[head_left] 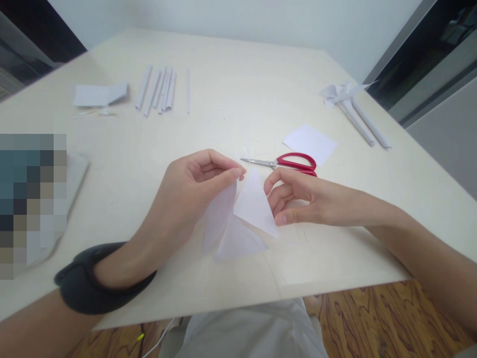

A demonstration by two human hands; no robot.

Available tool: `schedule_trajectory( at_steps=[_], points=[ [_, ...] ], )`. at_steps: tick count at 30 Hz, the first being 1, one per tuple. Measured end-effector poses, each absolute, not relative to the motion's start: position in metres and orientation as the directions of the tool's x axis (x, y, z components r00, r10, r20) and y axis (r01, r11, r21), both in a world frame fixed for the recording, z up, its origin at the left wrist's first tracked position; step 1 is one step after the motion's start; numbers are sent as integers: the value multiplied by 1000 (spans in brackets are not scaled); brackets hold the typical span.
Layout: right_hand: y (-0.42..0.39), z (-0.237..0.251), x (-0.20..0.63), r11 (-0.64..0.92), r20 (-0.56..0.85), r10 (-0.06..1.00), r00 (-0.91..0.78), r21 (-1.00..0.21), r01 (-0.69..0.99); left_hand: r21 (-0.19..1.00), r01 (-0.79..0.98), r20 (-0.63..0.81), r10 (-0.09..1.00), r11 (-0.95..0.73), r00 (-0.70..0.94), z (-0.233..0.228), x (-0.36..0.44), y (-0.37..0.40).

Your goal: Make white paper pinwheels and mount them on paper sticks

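Pinched paper in both hands near table's front edge; light, floppy, probably best gripped at corners.

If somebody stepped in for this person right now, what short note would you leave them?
Left hand: pinching the top left flap of the folded paper above the table.
Right hand: fingertips on its right flap.
Scissors lie just behind the hands, closed, with a paper square beyond.
Done: rolled paper sticks at the far left; what look like finished pinwheels at the far right.
Left: this piece is only partly folded.
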State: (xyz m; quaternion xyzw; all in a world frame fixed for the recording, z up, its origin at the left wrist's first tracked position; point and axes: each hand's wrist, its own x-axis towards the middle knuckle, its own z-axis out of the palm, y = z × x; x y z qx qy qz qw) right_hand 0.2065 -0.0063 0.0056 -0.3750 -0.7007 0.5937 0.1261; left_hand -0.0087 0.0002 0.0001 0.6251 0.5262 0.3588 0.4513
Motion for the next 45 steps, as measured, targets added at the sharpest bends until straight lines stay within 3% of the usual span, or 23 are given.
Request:
schedule_trajectory(
  at_steps=[5, 10, 17, 22, 25, 28, 34, 40, 45],
  points=[
    [-5, 5, 207, -52, -253, 683, -685, -952, 301, 923, 382, -14, 985, -54, 173, 1, -9, 2],
    [-11, 5, 204, -12, -326, 710, -624, -892, 452, 922, 378, 15, 983, -84, 181, -1, -9, 2],
    [-8, 4, 203, 146, -173, 864, -473, -812, 564, 968, 248, 1, 989, -38, 148, -3, -10, 3],
    [-4, 4, 209, 10, -287, 760, -583, -892, 451, 987, 162, -28, 994, 11, 103, -4, -10, 4],
    [-4, 5, 210, 86, -155, 818, -554, -920, 383, 989, 140, -65, 984, 42, 167, -7, -11, 4],
    [-3, 9, 211, 228, -7, 881, -473, -870, 438, 985, 149, -123, 959, 87, 255, -8, -11, 5],
    [-6, 16, 209, 436, 62, 791, -609, -755, 490, 939, 338, -52, 941, -69, 335, -4, -11, 6],
    [-8, 9, 199, 439, 77, 745, -662, -804, 401, 917, 387, -169, 788, -94, 592, -7, -6, 5],
    [-2, 4, 202, 313, -21, 810, -585, -829, 463, 925, 379, -207, 821, -13, 532, -6, -5, 5]
  ],
)
